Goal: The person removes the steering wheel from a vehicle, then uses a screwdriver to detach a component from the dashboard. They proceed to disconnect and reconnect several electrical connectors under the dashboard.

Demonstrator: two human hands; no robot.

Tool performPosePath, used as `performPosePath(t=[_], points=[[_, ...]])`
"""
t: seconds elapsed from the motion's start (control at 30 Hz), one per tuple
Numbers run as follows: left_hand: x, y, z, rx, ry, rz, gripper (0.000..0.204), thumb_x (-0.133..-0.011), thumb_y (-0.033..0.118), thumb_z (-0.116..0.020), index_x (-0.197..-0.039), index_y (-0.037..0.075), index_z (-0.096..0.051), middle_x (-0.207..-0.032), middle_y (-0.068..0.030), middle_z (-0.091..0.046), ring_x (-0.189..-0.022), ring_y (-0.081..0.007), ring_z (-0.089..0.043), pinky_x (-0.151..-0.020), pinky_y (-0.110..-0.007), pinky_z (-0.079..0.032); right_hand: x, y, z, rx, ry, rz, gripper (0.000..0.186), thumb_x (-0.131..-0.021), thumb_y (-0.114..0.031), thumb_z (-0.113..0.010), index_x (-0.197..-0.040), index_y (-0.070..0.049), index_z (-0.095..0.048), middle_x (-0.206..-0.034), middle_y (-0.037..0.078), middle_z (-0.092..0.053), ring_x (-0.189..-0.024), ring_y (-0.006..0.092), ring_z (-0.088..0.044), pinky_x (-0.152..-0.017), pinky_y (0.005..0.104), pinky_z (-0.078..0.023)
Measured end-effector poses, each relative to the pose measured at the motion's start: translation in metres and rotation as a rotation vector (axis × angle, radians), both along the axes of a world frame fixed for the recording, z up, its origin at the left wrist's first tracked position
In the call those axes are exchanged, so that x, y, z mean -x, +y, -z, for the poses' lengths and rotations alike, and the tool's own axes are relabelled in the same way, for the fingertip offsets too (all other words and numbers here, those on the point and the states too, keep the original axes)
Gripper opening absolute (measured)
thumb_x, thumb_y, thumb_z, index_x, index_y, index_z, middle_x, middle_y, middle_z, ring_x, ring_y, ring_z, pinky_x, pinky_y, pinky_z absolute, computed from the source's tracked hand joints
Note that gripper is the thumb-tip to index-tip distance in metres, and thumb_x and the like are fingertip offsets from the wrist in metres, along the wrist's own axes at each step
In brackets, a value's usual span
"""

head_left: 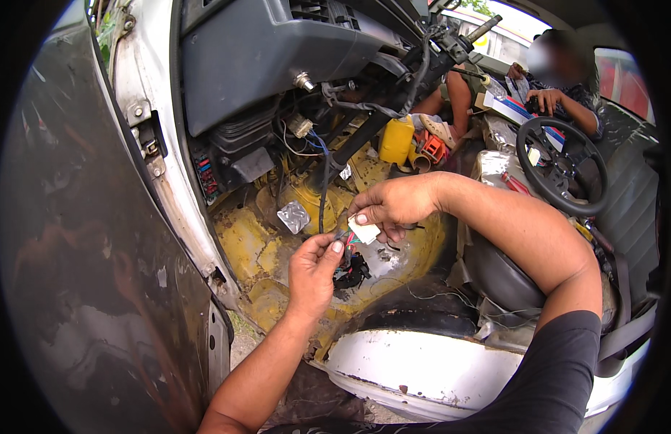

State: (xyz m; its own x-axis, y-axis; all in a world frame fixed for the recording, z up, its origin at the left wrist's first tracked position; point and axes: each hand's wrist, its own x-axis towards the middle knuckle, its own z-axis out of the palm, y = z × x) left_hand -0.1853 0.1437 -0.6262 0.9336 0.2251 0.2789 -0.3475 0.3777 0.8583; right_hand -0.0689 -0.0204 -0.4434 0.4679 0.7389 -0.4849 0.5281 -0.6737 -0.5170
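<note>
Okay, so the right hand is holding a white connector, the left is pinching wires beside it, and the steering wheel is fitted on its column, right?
Not the steering wheel: the head view shows it off its column, over by the seat. The rest is right: the right hand is holding a white connector, the left hand pinching wires beside it.

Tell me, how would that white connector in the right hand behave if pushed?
The white connector looks boxy and crisp-edged, so probably stiff. Small in the right hand, it is likely light. The thin coloured wires beside it would probably bend easily.
</note>
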Motion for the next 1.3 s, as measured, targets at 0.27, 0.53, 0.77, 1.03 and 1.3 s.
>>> performPosePath(t=[0.27,0.53,0.77,1.03,1.3], points=[[-0.033,0.032,0.068,-0.276,-0.090,-0.497,0.042,-0.102,0.004,-0.068,-0.141,-0.005,-0.056,-0.130,-0.0180,-0.069,-0.120,-0.0243,-0.069,-0.109,-0.036,-0.053,-0.025,-0.007,0.004,-0.111,0.058,0.077,0.048,-0.118,-0.024,-0.047,-0.162,-0.007,-0.045,-0.104,0.012,-0.074,-0.081,0.0172,-0.073,-0.076,0.0337,-0.063],[-0.021,0.129,0.217,-0.715,0.360,-0.398,0.044,-0.098,0.003,-0.071,-0.141,-0.002,-0.060,-0.117,-0.0135,-0.072,-0.103,-0.0203,-0.070,-0.092,-0.035,-0.058,-0.038,-0.014,-0.001,-0.204,0.043,0.133,0.040,-0.116,-0.019,-0.048,-0.154,-0.007,-0.044,-0.105,0.011,-0.072,-0.083,0.0157,-0.072,-0.073,0.0311,-0.061],[0.004,0.120,0.233,-0.971,0.260,-0.438,0.062,-0.093,0.000,-0.071,-0.152,0.002,-0.052,-0.122,-0.0149,-0.068,-0.106,-0.0249,-0.068,-0.097,-0.040,-0.056,-0.037,-0.014,-0.004,-0.217,0.013,0.119,0.045,-0.116,-0.017,-0.048,-0.160,-0.010,-0.046,-0.105,0.011,-0.072,-0.083,0.0153,-0.072,-0.076,0.0320,-0.063],[0.018,0.105,0.224,-1.198,0.260,-0.449,0.063,-0.092,0.001,-0.065,-0.153,0.004,-0.051,-0.135,-0.0211,-0.062,-0.127,-0.0415,-0.060,-0.109,-0.047,-0.049,-0.038,-0.014,-0.004,-0.217,0.001,0.157,0.046,-0.116,-0.018,-0.048,-0.161,-0.009,-0.045,-0.107,0.013,-0.073,-0.083,0.0161,-0.071,-0.076,0.0322,-0.062],[0.018,0.104,0.228,-1.193,0.246,-0.460,0.062,-0.092,0.004,-0.063,-0.153,0.005,-0.050,-0.136,-0.0222,-0.061,-0.128,-0.0442,-0.059,-0.110,-0.050,-0.048,-0.039,-0.015,-0.005,-0.216,-0.007,0.175,0.047,-0.116,-0.020,-0.048,-0.162,-0.007,-0.045,-0.105,0.012,-0.073,-0.083,0.0166,-0.072,-0.076,0.0319,-0.062]])
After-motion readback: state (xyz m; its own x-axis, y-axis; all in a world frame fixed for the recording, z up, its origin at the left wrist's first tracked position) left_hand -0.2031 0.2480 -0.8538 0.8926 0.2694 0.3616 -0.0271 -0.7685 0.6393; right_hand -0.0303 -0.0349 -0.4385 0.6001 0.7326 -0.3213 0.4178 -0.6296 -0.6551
